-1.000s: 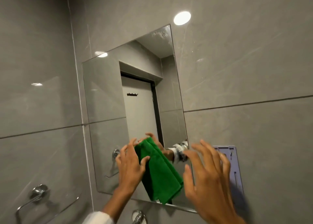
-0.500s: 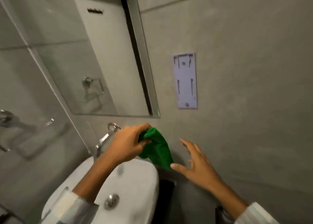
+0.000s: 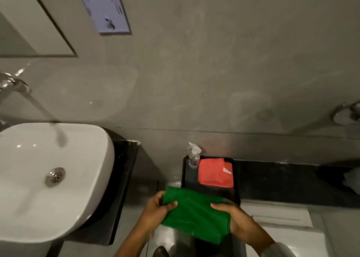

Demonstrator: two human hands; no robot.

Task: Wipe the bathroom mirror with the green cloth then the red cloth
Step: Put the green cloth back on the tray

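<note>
The green cloth (image 3: 196, 214) is spread flat between both hands, low in the middle of the view, overlapping the near edge of a black tray (image 3: 236, 179). My left hand (image 3: 155, 208) pinches its left edge. My right hand (image 3: 231, 216) grips its right edge. A folded red cloth (image 3: 215, 173) with a white label lies in the tray, just beyond the green one. Only the mirror's lower right corner (image 3: 29, 27) shows, at the top left.
A clear spray bottle (image 3: 193, 156) stands at the tray's far left corner. A white basin (image 3: 48, 179) with a metal drain fills the left, under a chrome tap (image 3: 13, 83). A lilac wall plate (image 3: 103, 7) hangs right of the mirror. Black counter runs right.
My view has dropped from the mirror to the counter. The green cloth has come off the glass and down over the tray, and my right hand has taken hold of it too.
</note>
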